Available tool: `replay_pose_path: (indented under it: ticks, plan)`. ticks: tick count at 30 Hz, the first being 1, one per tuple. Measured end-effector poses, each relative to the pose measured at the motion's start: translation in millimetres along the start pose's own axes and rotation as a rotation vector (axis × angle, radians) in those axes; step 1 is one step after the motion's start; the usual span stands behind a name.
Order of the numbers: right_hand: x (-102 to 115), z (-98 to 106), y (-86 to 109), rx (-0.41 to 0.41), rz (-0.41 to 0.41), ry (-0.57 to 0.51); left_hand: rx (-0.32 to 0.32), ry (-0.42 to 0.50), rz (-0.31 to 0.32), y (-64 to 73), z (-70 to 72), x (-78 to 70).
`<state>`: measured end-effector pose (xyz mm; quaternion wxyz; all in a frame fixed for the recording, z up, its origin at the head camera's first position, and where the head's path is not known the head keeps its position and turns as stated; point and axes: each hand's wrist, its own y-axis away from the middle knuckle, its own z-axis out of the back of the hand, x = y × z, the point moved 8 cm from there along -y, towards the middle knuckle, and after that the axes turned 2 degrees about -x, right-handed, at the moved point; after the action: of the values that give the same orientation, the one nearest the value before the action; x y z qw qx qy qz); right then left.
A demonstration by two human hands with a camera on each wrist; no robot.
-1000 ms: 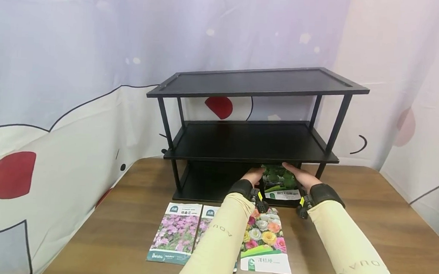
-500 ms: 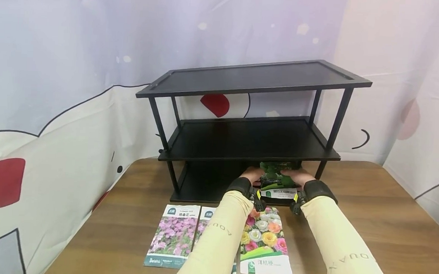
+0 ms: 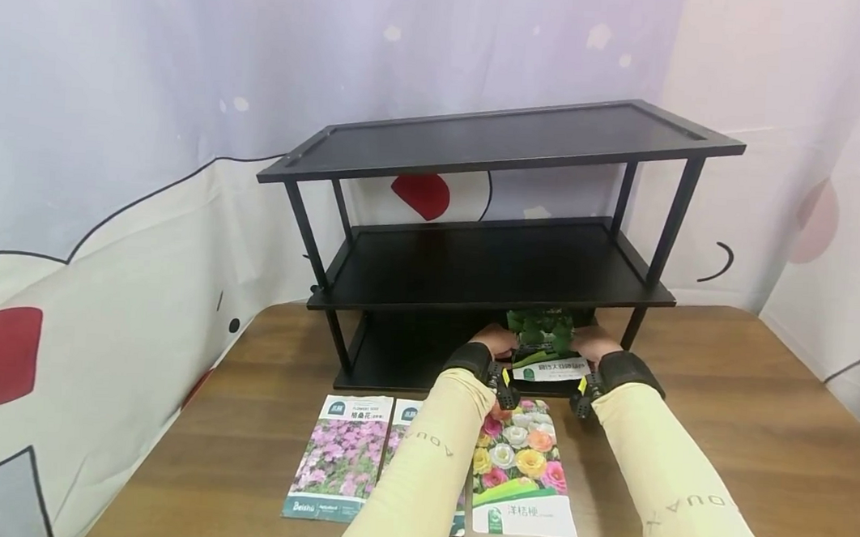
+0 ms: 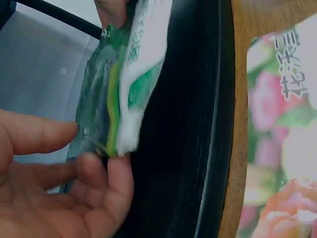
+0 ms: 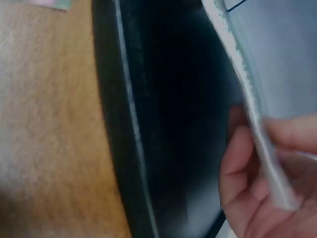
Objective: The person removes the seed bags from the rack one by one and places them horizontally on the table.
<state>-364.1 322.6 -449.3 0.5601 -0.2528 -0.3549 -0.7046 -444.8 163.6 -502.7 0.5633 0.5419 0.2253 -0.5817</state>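
Observation:
A green seed packet [image 3: 546, 349] stands tilted on the bottom shelf [image 3: 411, 357] of a black three-tier rack [image 3: 489, 263], under the middle shelf. My left hand [image 3: 495, 342] pinches its left edge and my right hand [image 3: 598, 346] pinches its right edge. In the left wrist view the packet [image 4: 124, 94] has its lower corner between thumb and fingers of the left hand [image 4: 96, 148]. Seen edge-on in the right wrist view, the packet [image 5: 247, 99] is held between thumb and fingers of the right hand [image 5: 265, 153].
Three flower seed packets lie on the wooden table [image 3: 722, 413] in front of the rack: a pink-flower one [image 3: 343, 459], one partly under my left sleeve [image 3: 401, 433], and a many-coloured rose one [image 3: 522, 468]. A printed curtain [image 3: 112, 203] hangs behind.
Both hands have drawn closer together on the green packet and stood it more upright under the middle shelf. The head view has shifted slightly.

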Motion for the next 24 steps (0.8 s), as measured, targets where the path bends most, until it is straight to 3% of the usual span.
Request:
replay_pose_path:
  ticks: [2,4,7,8,9,10,14,15,16,17,21,24]
  plan:
    - [-1,-2,0.5,0.010,-0.002,-0.013,0.001,0.013,0.027,31.2,7.0,-13.2]
    - [-4,-4,1.6,0.022,-0.025,-0.051,0.013,0.019,0.017,45.5,10.8,-19.6]
    - [-7,-7,5.2,0.036,-0.064,-0.153,0.035,0.016,0.012,47.5,12.1,-20.4]
    - [-8,-7,7.4,0.038,-0.074,-0.191,0.039,0.031,0.011,45.2,12.3,-19.2]
    - [-8,-7,10.0,0.041,-0.082,-0.233,0.056,0.060,-0.014,32.9,10.8,-13.6]
    - [-7,-6,13.5,0.045,-0.080,-0.259,0.065,0.080,-0.014,31.9,11.3,-13.8]
    - [-1,-2,26.4,0.070,-0.052,-0.347,0.039,0.193,-0.023,44.6,21.6,-18.4]
    - [1,-1,29.2,0.071,-0.047,-0.368,0.025,0.213,-0.024,52.4,25.3,-20.7]
    - [3,-1,32.1,0.077,-0.034,-0.375,-0.002,0.216,-0.003,71.8,30.7,-28.2]
    - [5,0,34.7,0.075,-0.021,-0.383,-0.020,0.229,-0.008,80.9,34.3,-31.4]
    - [13,6,49.4,0.048,0.028,-0.357,-0.011,0.247,-0.032,120.0,41.6,-45.7]
    - [21,10,60.7,0.040,0.059,-0.374,0.017,0.217,-0.046,134.2,43.1,-51.0]
